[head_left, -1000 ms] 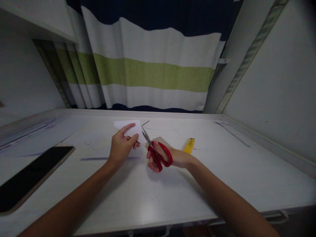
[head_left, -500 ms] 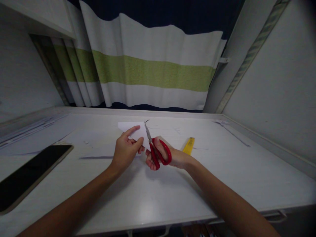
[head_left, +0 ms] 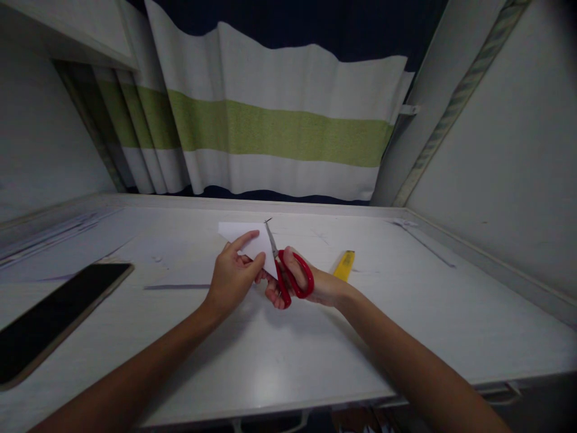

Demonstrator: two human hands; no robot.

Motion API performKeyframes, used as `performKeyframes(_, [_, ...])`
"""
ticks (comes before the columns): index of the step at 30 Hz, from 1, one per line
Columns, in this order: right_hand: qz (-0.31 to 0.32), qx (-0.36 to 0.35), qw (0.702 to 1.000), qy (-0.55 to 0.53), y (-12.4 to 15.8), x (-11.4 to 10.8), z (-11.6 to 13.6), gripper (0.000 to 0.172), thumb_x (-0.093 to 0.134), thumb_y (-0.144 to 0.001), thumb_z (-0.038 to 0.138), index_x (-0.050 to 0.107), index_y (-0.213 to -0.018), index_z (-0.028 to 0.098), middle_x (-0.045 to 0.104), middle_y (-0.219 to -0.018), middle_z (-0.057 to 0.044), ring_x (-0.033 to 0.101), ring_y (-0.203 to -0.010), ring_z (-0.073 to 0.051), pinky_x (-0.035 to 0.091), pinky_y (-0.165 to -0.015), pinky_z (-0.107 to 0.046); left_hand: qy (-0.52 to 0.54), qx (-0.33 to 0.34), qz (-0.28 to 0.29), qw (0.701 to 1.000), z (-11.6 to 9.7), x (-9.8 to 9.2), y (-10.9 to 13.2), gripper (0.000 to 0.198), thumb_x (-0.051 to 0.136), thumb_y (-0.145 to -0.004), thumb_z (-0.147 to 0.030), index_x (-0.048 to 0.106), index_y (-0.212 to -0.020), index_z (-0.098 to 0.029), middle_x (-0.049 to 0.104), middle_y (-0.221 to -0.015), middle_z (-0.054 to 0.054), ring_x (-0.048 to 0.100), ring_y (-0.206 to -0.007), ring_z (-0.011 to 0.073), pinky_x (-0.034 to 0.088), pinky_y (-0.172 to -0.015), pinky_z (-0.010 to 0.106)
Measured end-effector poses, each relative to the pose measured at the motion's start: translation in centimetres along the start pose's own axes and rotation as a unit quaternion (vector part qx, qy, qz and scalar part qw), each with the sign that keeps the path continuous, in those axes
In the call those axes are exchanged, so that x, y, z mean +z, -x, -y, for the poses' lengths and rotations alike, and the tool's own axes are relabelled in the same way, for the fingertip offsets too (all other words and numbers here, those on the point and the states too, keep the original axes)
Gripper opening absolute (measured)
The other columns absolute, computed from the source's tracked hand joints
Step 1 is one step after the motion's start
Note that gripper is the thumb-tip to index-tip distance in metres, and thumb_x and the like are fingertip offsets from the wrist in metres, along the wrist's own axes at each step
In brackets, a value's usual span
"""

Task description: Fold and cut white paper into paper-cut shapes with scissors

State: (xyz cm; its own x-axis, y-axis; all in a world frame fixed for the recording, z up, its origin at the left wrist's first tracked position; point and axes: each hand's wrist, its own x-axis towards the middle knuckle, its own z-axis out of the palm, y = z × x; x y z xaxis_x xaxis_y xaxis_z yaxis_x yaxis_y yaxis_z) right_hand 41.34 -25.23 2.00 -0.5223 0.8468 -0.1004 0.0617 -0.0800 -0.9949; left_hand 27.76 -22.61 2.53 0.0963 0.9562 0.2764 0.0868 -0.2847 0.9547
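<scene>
A small white piece of paper with a pointed lower corner is pinched in my left hand, its index finger lying along the face and the thumb near the right edge. My right hand grips red-handled scissors, thumb and fingers through the loops. The blades point up and away, running along the paper's right edge, nearly closed. A thin dark sliver shows at the blade tips; I cannot tell whether it is a blade end or a scrap. Both hands are just above the white desk.
A yellow tool, perhaps a cutter, lies beyond my right wrist. At the left rests a black phone, with white paper sheets behind it. Paper scraps lie at the back right. A striped curtain hangs behind the desk.
My left hand and the paper have shifted slightly to the right, closer to the scissors. The blades look a little more closed; the right hand has barely moved.
</scene>
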Motion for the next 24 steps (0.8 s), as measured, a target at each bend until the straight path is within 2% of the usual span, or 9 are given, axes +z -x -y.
performKeyframes(7, [0.005, -0.037, 0.999, -0.033, -0.4, 0.2, -0.6, 0.067, 0.011, -0.076, 0.064, 0.052, -0.083, 0.012, 0.052, -0.055, -0.002, 0.047, -0.048, -0.009, 0.039, -0.05, -0.022, -0.007, 0.007, 0.0, 1.0, 0.1, 0.1, 0.2, 0.052, 0.058, -0.063, -0.023, 0.049, -0.113, -0.008, 0.045, -0.044, -0.007, 0.045, -0.033, 0.0063, 0.038, -0.036, 0.016])
performKeyframes(13, [0.015, -0.059, 0.997, -0.037, -0.5, 0.0, -1.2, 0.068, 0.01, -0.076, 0.064, 0.052, -0.081, 0.012, 0.052, -0.056, -0.003, 0.047, -0.048, -0.008, 0.039, -0.05, -0.021, -0.014, 0.01, -0.006, 1.0, 0.0, 0.1, 0.4, 0.054, 0.059, -0.063, -0.023, 0.048, -0.114, -0.009, 0.045, -0.043, -0.007, 0.045, -0.033, 0.0064, 0.038, -0.037, 0.016])
performKeyframes(24, [-0.02, -0.043, 0.999, -0.022, -0.6, 0.3, -1.2, 0.067, 0.013, -0.077, 0.064, 0.053, -0.075, 0.01, 0.051, -0.052, -0.003, 0.049, -0.048, -0.009, 0.04, -0.049, -0.022, -0.057, 0.03, -0.025, 0.998, 0.2, 0.1, 0.6, 0.051, 0.058, -0.064, -0.025, 0.05, -0.113, -0.01, 0.041, -0.044, -0.008, 0.046, -0.034, 0.0072, 0.038, -0.037, 0.017])
